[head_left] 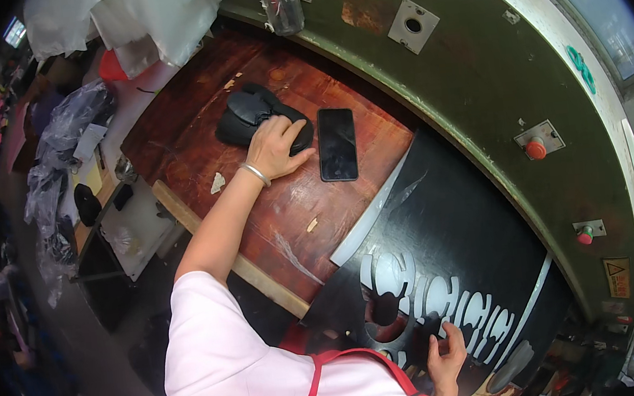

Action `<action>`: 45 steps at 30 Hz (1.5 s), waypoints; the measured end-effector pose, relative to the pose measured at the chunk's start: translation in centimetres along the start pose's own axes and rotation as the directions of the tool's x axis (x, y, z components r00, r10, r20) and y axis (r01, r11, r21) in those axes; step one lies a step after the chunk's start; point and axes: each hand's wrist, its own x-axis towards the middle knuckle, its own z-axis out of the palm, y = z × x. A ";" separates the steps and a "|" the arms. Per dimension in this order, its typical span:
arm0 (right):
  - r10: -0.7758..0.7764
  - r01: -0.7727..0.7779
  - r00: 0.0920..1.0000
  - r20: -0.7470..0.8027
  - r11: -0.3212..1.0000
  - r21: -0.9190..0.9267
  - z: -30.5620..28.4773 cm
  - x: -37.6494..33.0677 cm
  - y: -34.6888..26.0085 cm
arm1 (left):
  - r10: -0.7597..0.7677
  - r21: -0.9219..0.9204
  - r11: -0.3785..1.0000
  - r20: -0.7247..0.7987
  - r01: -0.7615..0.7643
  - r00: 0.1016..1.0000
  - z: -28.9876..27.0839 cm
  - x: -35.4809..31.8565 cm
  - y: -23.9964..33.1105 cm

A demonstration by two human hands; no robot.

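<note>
A pile of black, rounded soft pieces (248, 106) lies on the reddish-brown wooden board, overlapping one another. My left hand (274, 147), with a silvery bangle at its wrist, reaches over the near side of the pile and grips the pieces, its thumb toward the phone. My right hand (446, 352) is low in the view, fingers bent and apart, with nothing visible in it. Beside it on the black surface sit several white curved pieces (437, 293) and gaps in a row. Left of these is a dark, reddish ring-shaped thing (387, 328), partly hidden by my chest.
A black phone (337, 144) lies right of the pile on the wooden board (257, 220). A green machine body (473, 65) with red buttons (535, 149) curves along the far right. A clear cup of tools (282, 7) hangs there. Plastic bags (68, 147) crowd the left.
</note>
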 end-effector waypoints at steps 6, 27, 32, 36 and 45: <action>-0.013 0.014 1.000 0.024 0.999 -0.037 -0.1 0.1 -0.4 | -0.149 0.033 0.988 -0.027 0.150 0.988 3.4 4.5 -1.2; -0.216 -0.423 0.750 -0.625 0.569 -0.705 -14.6 -9.4 23.9 | 0.114 0.240 0.910 0.639 -0.338 0.761 -4.4 -2.9 3.2; -0.032 -0.470 0.730 -0.683 0.703 -0.534 -15.5 -9.4 30.7 | 0.113 -0.185 0.981 0.309 -0.057 0.944 4.2 -0.7 19.2; -0.174 -0.336 0.797 -0.578 0.668 -0.664 -15.3 -9.9 31.7 | -0.001 0.016 1.000 0.448 -0.007 0.894 7.0 -2.2 24.4; 0.456 -0.390 0.691 -0.561 0.888 0.242 -15.9 -4.0 32.3 | -0.015 0.062 0.998 0.495 -0.018 0.869 4.4 -5.7 27.2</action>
